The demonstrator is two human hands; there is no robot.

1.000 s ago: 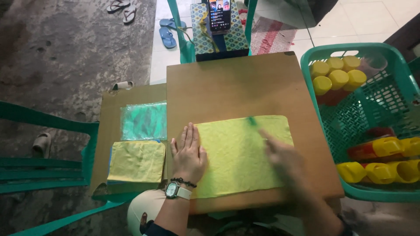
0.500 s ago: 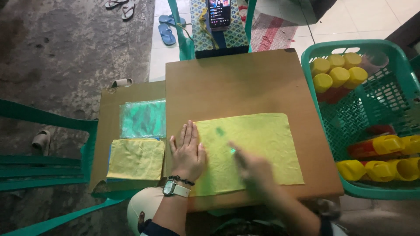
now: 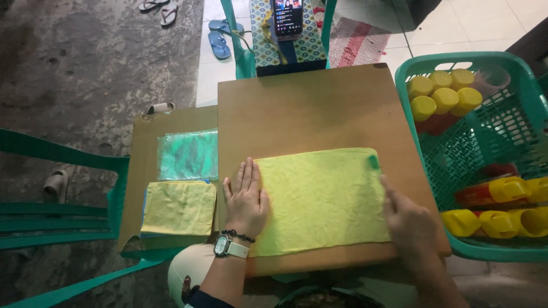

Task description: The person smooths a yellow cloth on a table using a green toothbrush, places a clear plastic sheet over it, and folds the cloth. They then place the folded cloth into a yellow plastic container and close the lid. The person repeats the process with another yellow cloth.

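A yellow-green cloth (image 3: 319,199) lies spread flat on a brown board (image 3: 308,108) in front of me. My left hand (image 3: 245,197), with a watch and a bead bracelet at the wrist, presses flat on the cloth's left edge, fingers straight. At the cloth's right edge rests my right hand (image 3: 408,219), blurred, with the fingers laid flat against the fabric. Neither hand grips anything.
Left of the board, a lower cardboard sheet (image 3: 142,148) carries a folded yellow cloth stack (image 3: 180,208) and a clear plastic bag (image 3: 188,154). A green basket (image 3: 491,154) with yellow-capped bottles stands at right. A phone (image 3: 287,17) is propped on a chair ahead. Sandals lie on the floor.
My right hand swept across the cloth from its upper right to the middle, then back out to the right edge. The left hand stayed pressed on the left edge.
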